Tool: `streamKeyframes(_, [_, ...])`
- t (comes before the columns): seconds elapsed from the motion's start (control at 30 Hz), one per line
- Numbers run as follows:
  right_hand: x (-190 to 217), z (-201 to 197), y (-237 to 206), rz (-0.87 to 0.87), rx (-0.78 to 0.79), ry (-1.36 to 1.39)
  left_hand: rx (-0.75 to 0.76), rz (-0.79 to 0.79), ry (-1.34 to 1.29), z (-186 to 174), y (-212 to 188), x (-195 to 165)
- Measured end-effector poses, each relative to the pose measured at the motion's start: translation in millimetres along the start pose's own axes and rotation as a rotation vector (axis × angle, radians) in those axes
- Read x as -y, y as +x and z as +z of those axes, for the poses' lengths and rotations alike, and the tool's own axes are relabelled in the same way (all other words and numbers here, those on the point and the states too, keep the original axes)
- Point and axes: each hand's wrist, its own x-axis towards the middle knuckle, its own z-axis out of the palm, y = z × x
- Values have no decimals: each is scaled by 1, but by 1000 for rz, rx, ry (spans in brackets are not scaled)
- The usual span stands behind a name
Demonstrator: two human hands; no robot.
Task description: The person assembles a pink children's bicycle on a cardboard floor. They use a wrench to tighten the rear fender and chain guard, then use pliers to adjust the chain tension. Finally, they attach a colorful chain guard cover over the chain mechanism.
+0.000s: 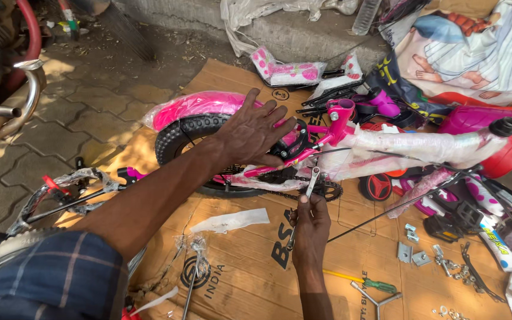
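A small pink children's bicycle (351, 148) lies on its side on brown cardboard (250, 261), its frame wrapped in clear plastic. My left hand (253, 131) rests flat, fingers spread, on the black rear tyre (176, 133) and pink mudguard (191, 105). My right hand (310, 222) grips a silver spanner (312, 181), whose head points up at the chain and sprocket (327, 191) area just below the frame.
Loose metal brackets, nuts and bolts (440, 258) lie at the right on the cardboard. A green-handled screwdriver (362, 281) and a three-way wrench (374, 296) lie near the front. Wrapped pink parts (285, 71) sit at the back. A motorcycle exhaust (13, 101) stands at left.
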Motion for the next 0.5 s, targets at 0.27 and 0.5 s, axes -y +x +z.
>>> streamKeyframes(0.27, [63,33,61,-524,-118,-258,55,-12,54,2,5,-2])
streamKeyframes(0.5, [58,37,95,-489,-7,-401,-306,-3,36,18,-7,-14])
